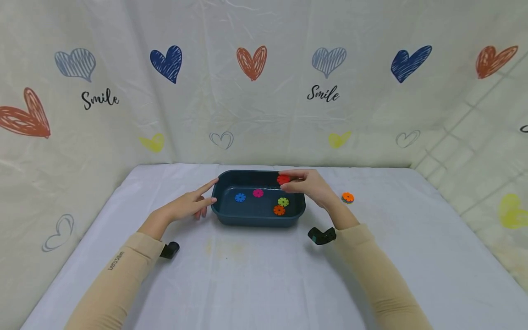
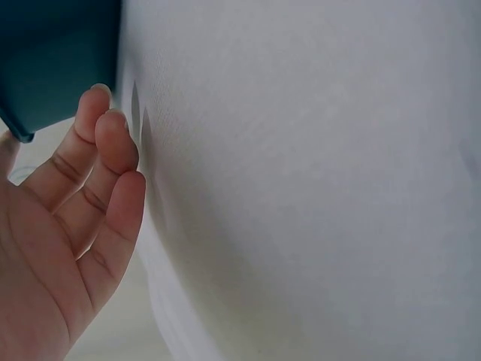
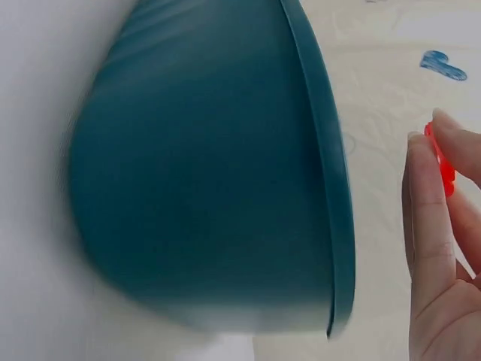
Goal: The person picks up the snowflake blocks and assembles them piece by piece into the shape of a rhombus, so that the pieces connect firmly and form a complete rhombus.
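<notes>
The left hand (image 1: 181, 207) has its fingers loosely spread, index and thumb against the left end of a blue tub (image 1: 257, 221) near the table's (image 1: 255, 279) back edge. I see four plastic flowers (image 1: 258, 193) inside. Over its back right corner, the right hand (image 1: 311, 187) pinches a red flower (image 1: 283, 179), probably light and stiff, best gripped across its flat faces. Farther right sits an orange flower (image 1: 348, 197).

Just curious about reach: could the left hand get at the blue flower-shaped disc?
Probably yes: the left hand is at the left end of the teal basin, and the blue flower-shaped disc lies uncovered toward that side, past only the basin's wall.
</notes>
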`<state>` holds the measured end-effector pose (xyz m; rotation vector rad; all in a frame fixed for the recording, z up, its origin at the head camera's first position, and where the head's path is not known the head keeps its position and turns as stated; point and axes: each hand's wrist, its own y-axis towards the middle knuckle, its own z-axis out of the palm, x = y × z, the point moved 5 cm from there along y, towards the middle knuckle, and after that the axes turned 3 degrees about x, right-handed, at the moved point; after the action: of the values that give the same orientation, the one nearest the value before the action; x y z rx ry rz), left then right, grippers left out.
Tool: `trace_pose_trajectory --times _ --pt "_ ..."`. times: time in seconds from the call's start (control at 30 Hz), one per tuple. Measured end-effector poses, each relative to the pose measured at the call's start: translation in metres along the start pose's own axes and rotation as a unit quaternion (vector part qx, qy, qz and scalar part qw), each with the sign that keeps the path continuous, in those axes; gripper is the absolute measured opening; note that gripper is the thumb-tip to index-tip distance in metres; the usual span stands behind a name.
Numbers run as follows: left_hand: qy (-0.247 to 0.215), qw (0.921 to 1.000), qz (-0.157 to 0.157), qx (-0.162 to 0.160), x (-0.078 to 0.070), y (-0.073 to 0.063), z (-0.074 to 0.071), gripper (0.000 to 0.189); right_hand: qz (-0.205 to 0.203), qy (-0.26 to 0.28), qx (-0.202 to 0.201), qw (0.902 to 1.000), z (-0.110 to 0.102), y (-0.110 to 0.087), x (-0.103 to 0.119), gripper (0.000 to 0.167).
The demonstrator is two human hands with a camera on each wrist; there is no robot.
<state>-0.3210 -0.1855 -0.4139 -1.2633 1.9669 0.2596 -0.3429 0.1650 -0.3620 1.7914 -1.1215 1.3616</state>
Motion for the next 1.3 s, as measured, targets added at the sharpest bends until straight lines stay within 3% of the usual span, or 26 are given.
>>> trace_pose_trajectory --times 0.33,0.73,0.93,1.17,1.3 --pt "0.000 1.0000 -0.002 0.000 0.002 0.000 0.000 0.074 -0.004 -0.010 -0.045 0.9989 -0.025 -0.020 -0.006 0.047" --pt "0.006 1.0000 -0.006 0.001 0.004 0.002 0.000 0.075 -0.006 -0.040 -0.071 0.9966 -0.047 -0.037 -0.012 0.046" --pt "0.004 1.0000 -0.006 0.002 0.003 0.001 0.000 0.075 -0.007 -0.037 -0.090 0.9953 -0.063 -0.044 -0.024 0.048" --pt "0.005 1.0000 0.000 0.002 0.004 0.001 0.000 0.074 0.021 -0.040 -0.120 0.9917 -0.086 -0.055 -0.041 0.054" --pt "0.006 1.0000 0.002 0.001 0.004 0.001 0.000 0.074 0.005 -0.011 -0.135 0.9907 -0.097 -0.061 -0.049 0.049"
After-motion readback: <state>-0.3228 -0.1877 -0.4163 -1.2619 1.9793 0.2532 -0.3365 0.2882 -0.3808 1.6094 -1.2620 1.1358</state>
